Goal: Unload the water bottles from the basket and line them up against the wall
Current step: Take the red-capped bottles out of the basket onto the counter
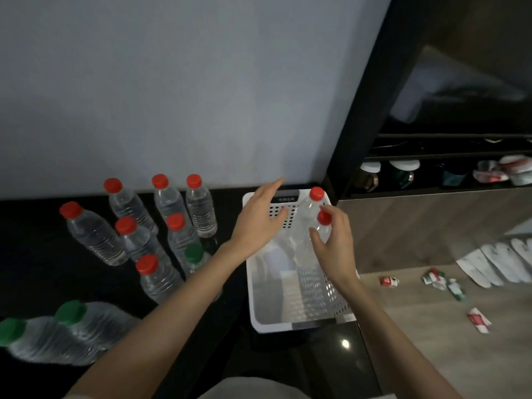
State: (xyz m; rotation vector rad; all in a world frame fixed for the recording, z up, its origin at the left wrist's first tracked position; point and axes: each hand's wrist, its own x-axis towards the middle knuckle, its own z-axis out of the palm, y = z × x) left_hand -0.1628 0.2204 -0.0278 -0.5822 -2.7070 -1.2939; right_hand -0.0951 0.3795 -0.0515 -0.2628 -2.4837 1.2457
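Backdrop: grey wall (pixel 172 96) behind a dark surface (pixel 43 254); wood floor (pixel 417 326) to my rt w/ torn labels (pixel 388 281) scattered on it.
Basket: white, perforated basket (pixel 273 326) sits at the surface's rt end, far side close to the wall.
In basket: 2 red-cap bottles visible, both leaning in the far-rt corner. Nearer bottle (pixel 324 218) overlaps the farther bottle (pixel 311 208). Rest of the bottom looks bare, tho glare makes that unsure.
Rt hand: right hand (pixel 335 246) has fingers & thumb curled round the nearer bottle's neck, just under the cap.
Lt hand: left hand (pixel 259 217) is released, fingers straight, over the basket's far-left rim, holding nothing.
Out already: back row (pixel 168 201) of 3 red caps stands upright next to the wall. Front cluster (pixel 138 246) of 4 more red caps plus a standing green-cap bottle (pixel 193 252) sits ahead of it, not in line.
Also out: lying green-cap bottles (pixel 95 323), 2 of them, on their sides at near left.
Progress, my est.: unloading approx. done, 2 to go.
To do: lift these 2 out, then straighten the cluster & the lying pair into one row vs. the wall.
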